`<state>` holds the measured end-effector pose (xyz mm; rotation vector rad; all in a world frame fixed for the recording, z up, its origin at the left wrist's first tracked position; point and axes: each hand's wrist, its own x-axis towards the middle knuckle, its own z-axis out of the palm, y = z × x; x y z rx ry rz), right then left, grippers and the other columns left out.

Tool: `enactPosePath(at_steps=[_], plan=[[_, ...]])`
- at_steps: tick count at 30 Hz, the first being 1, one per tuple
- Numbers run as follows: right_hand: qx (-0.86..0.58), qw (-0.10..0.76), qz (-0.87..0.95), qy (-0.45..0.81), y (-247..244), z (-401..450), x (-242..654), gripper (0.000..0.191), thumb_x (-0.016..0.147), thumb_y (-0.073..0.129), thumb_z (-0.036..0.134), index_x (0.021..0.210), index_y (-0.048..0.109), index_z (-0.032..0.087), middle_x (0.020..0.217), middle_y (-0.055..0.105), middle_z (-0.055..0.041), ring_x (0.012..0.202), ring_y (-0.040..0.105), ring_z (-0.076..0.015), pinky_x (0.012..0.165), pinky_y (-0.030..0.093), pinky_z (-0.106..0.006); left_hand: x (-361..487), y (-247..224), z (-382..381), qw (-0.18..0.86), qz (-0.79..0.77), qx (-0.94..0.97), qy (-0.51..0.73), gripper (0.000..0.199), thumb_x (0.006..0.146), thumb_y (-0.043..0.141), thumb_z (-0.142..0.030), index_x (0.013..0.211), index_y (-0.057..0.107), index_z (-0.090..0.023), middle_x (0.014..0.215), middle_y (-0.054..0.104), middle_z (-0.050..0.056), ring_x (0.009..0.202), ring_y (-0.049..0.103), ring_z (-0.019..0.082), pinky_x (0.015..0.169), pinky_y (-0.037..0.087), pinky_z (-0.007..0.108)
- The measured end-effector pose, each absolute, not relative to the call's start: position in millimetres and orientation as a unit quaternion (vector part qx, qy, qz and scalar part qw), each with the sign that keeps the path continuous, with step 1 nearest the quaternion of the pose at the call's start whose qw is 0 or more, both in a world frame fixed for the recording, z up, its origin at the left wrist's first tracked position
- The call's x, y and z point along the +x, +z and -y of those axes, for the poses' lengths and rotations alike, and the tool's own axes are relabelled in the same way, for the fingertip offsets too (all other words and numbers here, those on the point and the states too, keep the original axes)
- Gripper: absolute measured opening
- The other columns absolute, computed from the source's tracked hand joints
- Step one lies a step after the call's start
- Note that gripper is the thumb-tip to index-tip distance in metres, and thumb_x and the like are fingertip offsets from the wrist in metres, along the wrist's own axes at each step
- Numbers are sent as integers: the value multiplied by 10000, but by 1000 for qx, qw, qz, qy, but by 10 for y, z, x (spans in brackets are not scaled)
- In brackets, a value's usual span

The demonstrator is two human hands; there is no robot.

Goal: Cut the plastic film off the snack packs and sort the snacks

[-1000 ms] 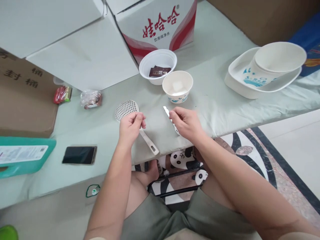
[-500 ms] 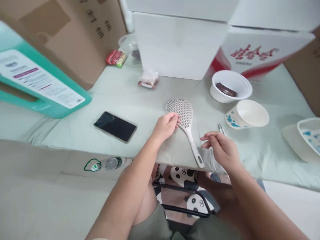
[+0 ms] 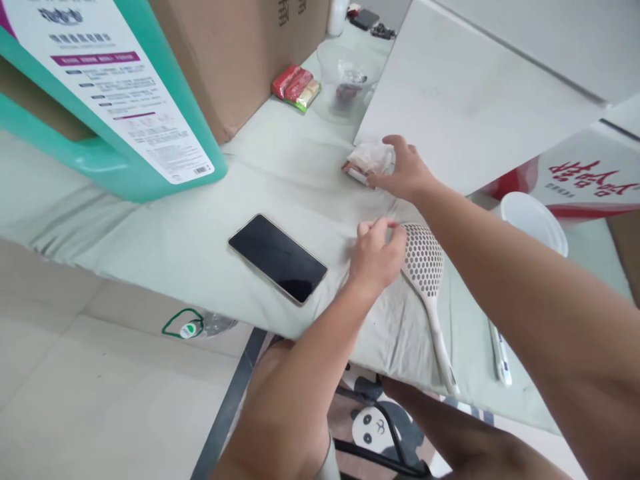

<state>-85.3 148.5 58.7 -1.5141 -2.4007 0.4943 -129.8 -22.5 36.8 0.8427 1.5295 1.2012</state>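
Note:
My left hand (image 3: 377, 257) is closed in a pinch beside the head of a pale slotted ladle (image 3: 424, 257); whatever is between its fingertips is too small to make out. The ladle lies on the cloth-covered table (image 3: 280, 190), handle toward the front edge. Farther back, my right hand (image 3: 407, 170) has thumb and fingers around the right side of a small clear packet (image 3: 367, 161) with brownish contents, which rests on the cloth. Left of my left hand a dark-screened phone (image 3: 278, 258) lies flat.
A teal jug (image 3: 165, 87) and a cardboard box (image 3: 240, 53) stand at left. Behind are red snack packs (image 3: 296, 87), a clear bowl (image 3: 345, 77) and a white box (image 3: 465, 87). At right are a white bowl (image 3: 534, 220), partly hidden by my arm, and a slim white item (image 3: 500, 353).
The view has turned and shifted left. My right hand has moved from the right of the ladle to the clear packet. My left hand stays pinched near the ladle's head, now at its left edge.

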Motion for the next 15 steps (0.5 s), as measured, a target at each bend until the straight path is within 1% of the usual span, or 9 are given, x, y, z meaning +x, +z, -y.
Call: enactPosePath(at_steps=[3, 5, 7, 9, 11, 13, 15], plan=[[-508, 69, 844, 159, 565, -1550, -1007, 694, 814, 726, 304, 1429, 462, 121, 1377, 532, -181, 1239, 624, -296, 1033, 473, -422, -1357, 334, 227, 513, -612, 359, 483, 153, 919, 617, -328, 975, 731, -243, 1196, 641, 124, 1116, 641, 296, 1126, 469, 494], [-527, 59, 833, 157, 530, -1524, -986, 648, 805, 729, 269, 1386, 481, 125, 1280, 586, -149, 1128, 659, -258, 971, 500, -394, -1371, 318, 243, 520, -605, 373, 474, 142, 908, 628, -317, 942, 737, -233, 1173, 662, 121, 1090, 654, 287, 1096, 492, 471], [-557, 69, 812, 160, 508, -1475, -898, 654, 758, 762, 220, 1349, 492, 149, 1171, 631, -112, 989, 664, -225, 895, 521, -384, -1370, 309, 261, 516, -600, 384, 475, 127, 903, 628, -303, 909, 731, -229, 1145, 677, 112, 1100, 655, 281, 1095, 493, 460], [-567, 92, 802, 165, 513, -1404, -766, 619, 752, 764, 221, 1313, 505, 172, 1082, 657, -78, 923, 647, -207, 855, 521, -381, -1357, 304, 272, 510, -599, 389, 480, 107, 899, 627, -284, 876, 714, -227, 1113, 685, 101, 1109, 652, 272, 1109, 483, 458], [-573, 129, 792, 166, 543, -1289, -586, 536, 799, 719, 234, 1286, 505, 178, 1031, 669, -65, 912, 644, -199, 842, 514, -381, -1332, 301, 272, 508, -593, 390, 488, 101, 901, 621, -275, 849, 689, -221, 1086, 690, 89, 1092, 657, 262, 1099, 489, 459], [-582, 180, 776, 163, 575, -1099, -330, 502, 833, 679, 230, 1291, 477, 192, 994, 671, -53, 881, 649, -193, 815, 520, -385, -1297, 307, 268, 517, -577, 382, 504, 120, 916, 621, -312, 860, 655, -212, 1085, 693, 85, 1057, 673, 251, 1041, 524, 446], [-571, 241, 770, 156, 586, -808, 30, 531, 842, 677, 254, 1315, 437, 226, 992, 661, -45, 837, 646, -193, 772, 535, -391, -1254, 326, 268, 547, -549, 357, 522, 200, 942, 620, -408, 958, 621, -209, 1123, 694, 93, 1023, 696, 243, 933, 570, 407]])
